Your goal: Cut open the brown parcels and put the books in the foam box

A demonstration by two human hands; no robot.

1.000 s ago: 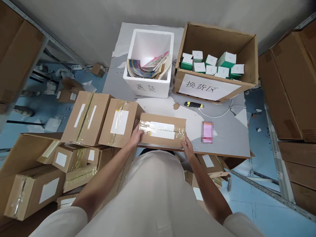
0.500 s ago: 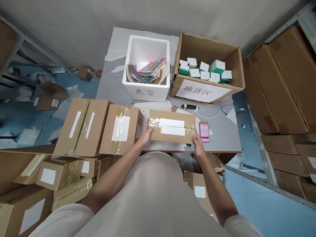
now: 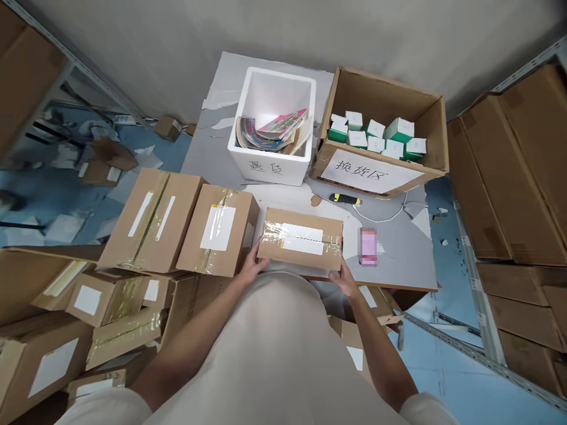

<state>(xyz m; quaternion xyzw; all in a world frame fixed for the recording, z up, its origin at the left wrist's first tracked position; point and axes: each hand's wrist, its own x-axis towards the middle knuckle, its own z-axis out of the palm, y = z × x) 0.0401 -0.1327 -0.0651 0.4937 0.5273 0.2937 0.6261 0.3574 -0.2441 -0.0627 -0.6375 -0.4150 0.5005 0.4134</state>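
A taped cardboard box [image 3: 271,243] with white labels lies at the table's front edge, between my hands. My left hand [image 3: 251,265] is curled round its lower left corner, thumb at the front edge. At the lower right corner my right hand [image 3: 344,280] grips likewise, with some fingers hidden behind the side. Left of my left hand stands a medium cardboard box [image 3: 190,236], and beyond it a larger taped box [image 3: 119,230]. A pink-screened phone [image 3: 368,247] lies to the right of my right hand. Behind the held box rests a black and yellow utility knife [image 3: 345,199].
At the back of the table [image 3: 411,254] stand a white foam box [image 3: 274,168] holding books and an open carton [image 3: 436,136] holding several green-and-white small boxes. Labelled parcels [image 3: 86,300] fill a container at lower left. Shelves with cartons [image 3: 509,177] flank the right.
The held box has moved slightly left and towards me. My hands have slid lower to its front corners, thumbs now off its top. The view has shifted a little.
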